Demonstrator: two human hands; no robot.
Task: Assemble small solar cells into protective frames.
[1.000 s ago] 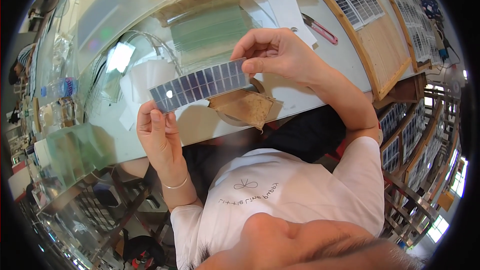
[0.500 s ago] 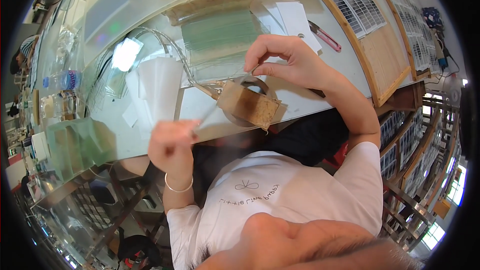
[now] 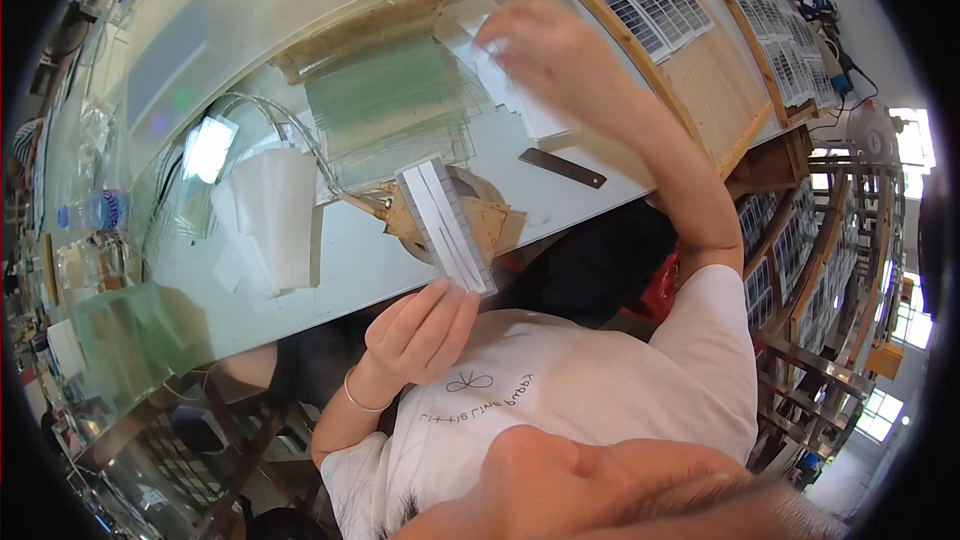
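My left hand [image 3: 425, 335] pinches the near end of a narrow flat strip [image 3: 445, 225] with white bands and grey, gridded long edges. The strip slants over a tan, box-like block [image 3: 490, 223] at the table's front edge. Behind that block shows part of a round, greyish disc [image 3: 472, 183]. A braided hose [image 3: 312, 145] runs to the block's left side. Out to the right, my right hand [image 3: 560, 50] is over white sheets [image 3: 540, 118]; its fingers are smeared by motion, so what they hold is unclear.
Stacked greenish glass sheets [image 3: 375, 105] lie mid-table. A translucent white stack [image 3: 275, 215] is left of the block. A dark flat metal bar [image 3: 562, 168] lies near the front edge. Wood-framed trays [image 3: 690, 80] of gridded panels stand right. A plastic bottle [image 3: 100, 210] is far left.
The strip has turned its broad face up and is now in my left hand alone, which has moved right. My right hand has left the block and moved away to the white sheets.
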